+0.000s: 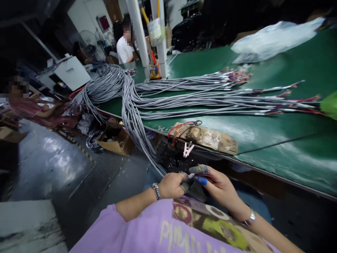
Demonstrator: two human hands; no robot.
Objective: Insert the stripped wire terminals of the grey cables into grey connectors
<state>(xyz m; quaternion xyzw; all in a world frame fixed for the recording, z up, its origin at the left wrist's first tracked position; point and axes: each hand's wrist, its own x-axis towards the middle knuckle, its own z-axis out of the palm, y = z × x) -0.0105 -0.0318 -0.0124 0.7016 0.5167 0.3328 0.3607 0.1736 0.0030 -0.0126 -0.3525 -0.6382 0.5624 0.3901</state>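
My left hand (172,185) is closed in a fist just below the table edge, pinching the end of a grey cable (155,160) that hangs down from the table. My right hand (219,186) faces it, fingers curled and pinched at the same cable end. Its fingertips wear grey and blue finger covers (201,180), and thin coloured wires show between them. Both wrists carry metal bands. A large bundle of grey cables (200,102) with red and white wire ends lies spread across the green table (289,140).
A taped brown block (210,137) with red and black leads and a pink clip (187,149) sits at the table edge. A clear plastic bag (273,38) lies far right. White posts (162,38) stand on the table. Two other people sit at left; cardboard boxes (116,140) rest on the floor.
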